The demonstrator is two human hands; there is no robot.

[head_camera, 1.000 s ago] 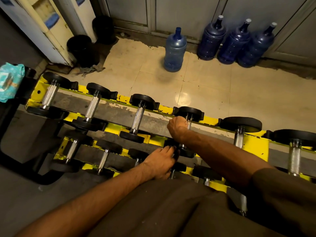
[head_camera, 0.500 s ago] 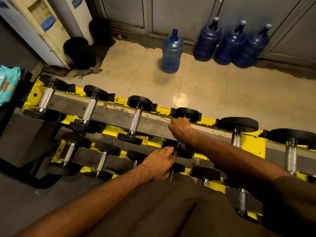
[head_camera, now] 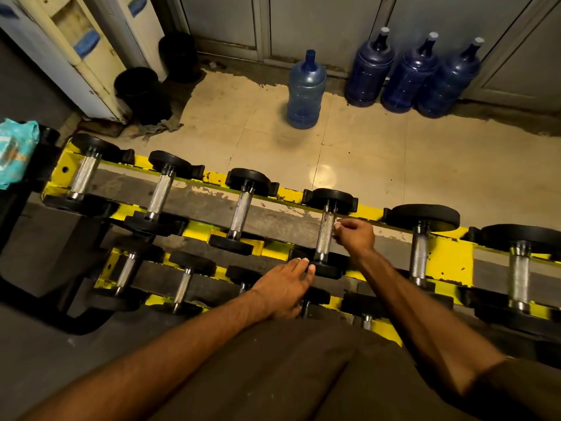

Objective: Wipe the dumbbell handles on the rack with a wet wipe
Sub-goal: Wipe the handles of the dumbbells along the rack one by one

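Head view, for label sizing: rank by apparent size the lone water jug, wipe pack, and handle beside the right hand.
1. lone water jug
2. wipe pack, cut by the frame edge, so unsure
3. handle beside the right hand

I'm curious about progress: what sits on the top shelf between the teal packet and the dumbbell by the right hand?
Three more dumbbells, seen in the head view: leftmost dumbbell, second dumbbell, third dumbbell.
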